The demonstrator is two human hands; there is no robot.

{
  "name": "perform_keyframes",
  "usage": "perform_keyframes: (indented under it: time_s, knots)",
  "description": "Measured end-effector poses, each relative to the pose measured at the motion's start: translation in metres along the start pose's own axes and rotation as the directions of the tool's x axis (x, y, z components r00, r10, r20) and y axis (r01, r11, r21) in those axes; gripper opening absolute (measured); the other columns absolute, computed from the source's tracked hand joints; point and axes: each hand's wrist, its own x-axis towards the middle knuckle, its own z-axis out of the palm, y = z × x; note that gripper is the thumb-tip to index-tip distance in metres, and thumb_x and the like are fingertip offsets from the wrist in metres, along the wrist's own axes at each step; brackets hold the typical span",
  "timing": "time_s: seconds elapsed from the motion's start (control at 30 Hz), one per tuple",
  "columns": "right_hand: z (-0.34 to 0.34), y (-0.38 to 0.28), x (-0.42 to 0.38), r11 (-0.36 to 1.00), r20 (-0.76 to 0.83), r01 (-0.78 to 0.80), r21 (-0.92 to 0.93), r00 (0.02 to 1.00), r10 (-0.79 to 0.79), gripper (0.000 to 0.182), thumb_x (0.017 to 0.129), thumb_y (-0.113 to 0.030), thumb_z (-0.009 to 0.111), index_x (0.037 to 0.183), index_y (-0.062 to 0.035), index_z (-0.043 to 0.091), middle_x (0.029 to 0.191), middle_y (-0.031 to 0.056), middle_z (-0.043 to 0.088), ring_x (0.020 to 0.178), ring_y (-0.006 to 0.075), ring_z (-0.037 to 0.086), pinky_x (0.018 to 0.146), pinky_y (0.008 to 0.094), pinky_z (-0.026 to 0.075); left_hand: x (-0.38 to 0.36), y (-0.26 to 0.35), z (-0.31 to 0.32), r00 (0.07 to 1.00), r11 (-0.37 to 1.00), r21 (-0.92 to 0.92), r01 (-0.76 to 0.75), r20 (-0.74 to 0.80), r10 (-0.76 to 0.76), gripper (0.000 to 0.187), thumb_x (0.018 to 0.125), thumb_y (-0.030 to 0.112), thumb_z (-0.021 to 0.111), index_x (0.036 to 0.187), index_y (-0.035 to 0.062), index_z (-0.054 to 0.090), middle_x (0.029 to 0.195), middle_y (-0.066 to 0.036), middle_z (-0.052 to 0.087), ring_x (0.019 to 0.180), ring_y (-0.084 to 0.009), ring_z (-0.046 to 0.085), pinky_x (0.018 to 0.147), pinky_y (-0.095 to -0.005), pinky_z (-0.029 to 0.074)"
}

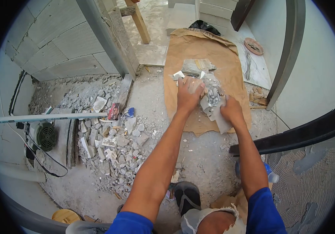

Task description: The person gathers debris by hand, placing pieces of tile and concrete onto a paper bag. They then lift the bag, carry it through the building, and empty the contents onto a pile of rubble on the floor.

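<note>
While the floor [198, 156] of rough concrete fills most of the view, a brown paper sack [206, 58] lies flat on it, and everything else is placed relative to this sack. Left of the sack, a big heap of rubble [113, 136] spreads on the floor, with a grey block wall [62, 43] behind it. On the sack, near its lower half, sits a smaller pile of broken pieces [213, 95]. The left hand [189, 93] rests on top of this pile, fingers bent and closed on a pale chunk [196, 86]. The right hand [232, 111], at the sack's lower right part, grips a flat grey shard [219, 117] with fingers together.
</note>
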Motion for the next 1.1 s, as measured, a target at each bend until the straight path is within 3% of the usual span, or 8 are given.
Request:
perform_keyframes:
  time_s: [0.17, 0.27, 0.4, 0.5, 0.63, 0.73, 0.83, 1.1]
  knots:
    - [-0.03, 0.013, -0.011, 0.969, -0.218, -0.135, -0.205, 0.972, 0.09, 0.038, 0.086, -0.007, 0.058, 0.123, 0.0022, 0.054, 0.106, 0.0272, 0.068, 0.1, 0.0454, 0.067, 0.087, 0.0536, 0.053, -0.052, -0.012, -0.103, 0.989, 0.96, 0.242, -0.144, -0.003, 0.149, 0.062, 0.086, 0.031, 0.076, 0.134, -0.0038, 0.058, 0.155, -0.031, 0.033, 0.142, -0.0426, 0.038, 0.115, -0.0427, 0.034]
    - [-0.019, 0.034, -0.064, 0.966, -0.281, -0.235, -0.103, 0.939, 0.199, 0.041, 0.09, -0.008, 0.057, 0.129, 0.0022, 0.052, 0.105, 0.0275, 0.068, 0.098, 0.047, 0.066, 0.085, 0.0546, 0.052, -0.117, -0.049, -0.178, 0.946, 0.91, 0.414, -0.019, -0.288, 0.151, 0.05, 0.087, 0.02, 0.075, 0.128, -0.0061, 0.061, 0.15, -0.029, 0.043, 0.138, -0.0412, 0.043, 0.115, -0.0457, 0.033]
    - [0.04, 0.037, -0.168, 0.986, -0.13, 0.139, 0.092, 0.983, -0.126, 0.041, 0.091, -0.014, 0.063, 0.129, -0.0021, 0.055, 0.1, 0.0278, 0.069, 0.092, 0.0464, 0.067, 0.08, 0.053, 0.052, -0.216, -0.089, -0.245, 0.591, 0.807, 0.367, 0.463, -0.806, 0.028, 0.052, 0.094, 0.029, 0.069, 0.129, -0.0066, 0.058, 0.151, -0.029, 0.039, 0.142, -0.0414, 0.036, 0.115, -0.0488, 0.029]
    - [0.082, 0.056, -0.229, 0.981, 0.061, 0.186, 0.06, 0.98, -0.189, 0.04, 0.091, -0.017, 0.066, 0.127, -0.0033, 0.057, 0.097, 0.0267, 0.069, 0.088, 0.0449, 0.068, 0.076, 0.0514, 0.052, -0.278, -0.101, -0.246, 0.408, 0.63, 0.372, 0.681, -0.908, 0.095, 0.062, 0.099, 0.037, 0.06, 0.138, -0.0097, 0.048, 0.15, -0.029, 0.038, 0.142, -0.0411, 0.035, 0.117, -0.0484, 0.026]
    - [0.118, 0.084, -0.241, 0.948, 0.116, 0.309, 0.071, 0.942, -0.316, 0.039, 0.091, -0.018, 0.067, 0.126, -0.0032, 0.057, 0.089, 0.024, 0.068, 0.08, 0.0432, 0.067, 0.07, 0.0499, 0.053, -0.344, -0.114, -0.203, 0.412, 0.64, 0.28, 0.716, -0.909, -0.063, 0.071, 0.1, 0.039, 0.055, 0.149, -0.0057, 0.031, 0.154, -0.03, 0.031, 0.143, -0.0441, 0.03, 0.117, -0.0568, 0.018]
    - [0.141, 0.072, -0.227, 0.904, 0.178, 0.422, 0.076, 0.886, -0.429, 0.039, 0.091, -0.018, 0.067, 0.125, -0.0035, 0.056, 0.083, 0.0226, 0.066, 0.073, 0.0426, 0.066, 0.063, 0.0496, 0.052, -0.369, -0.135, -0.171, 0.495, 0.817, 0.164, 0.553, -0.853, -0.165, 0.077, 0.099, 0.044, 0.055, 0.151, -0.005, 0.028, 0.154, -0.031, 0.03, 0.145, -0.0467, 0.024, 0.117, -0.0602, 0.013]
    - [0.149, 0.072, -0.225, 0.873, 0.187, 0.473, 0.121, 0.853, -0.487, 0.041, 0.091, -0.019, 0.068, 0.126, -0.0036, 0.054, 0.081, 0.0222, 0.066, 0.068, 0.0428, 0.065, 0.058, 0.0496, 0.052, -0.361, -0.121, -0.153, 0.599, 0.695, 0.361, 0.621, -0.791, -0.124, 0.077, 0.099, 0.04, 0.056, 0.152, -0.0076, 0.026, 0.154, -0.031, 0.03, 0.145, -0.0461, 0.022, 0.12, -0.0551, 0.012]
    - [0.146, 0.069, -0.218, 0.809, 0.172, 0.577, 0.108, 0.791, -0.587, 0.044, 0.09, -0.02, 0.07, 0.127, -0.0034, 0.054, 0.081, 0.0196, 0.066, 0.066, 0.0383, 0.067, 0.052, 0.0471, 0.052, -0.354, -0.112, -0.153, 0.682, 0.782, 0.346, 0.519, -0.719, -0.134, 0.092, 0.087, 0.039, 0.073, 0.153, -0.0044, 0.026, 0.156, -0.031, 0.024, 0.146, -0.0501, 0.014, 0.117, -0.0611, 0.01]
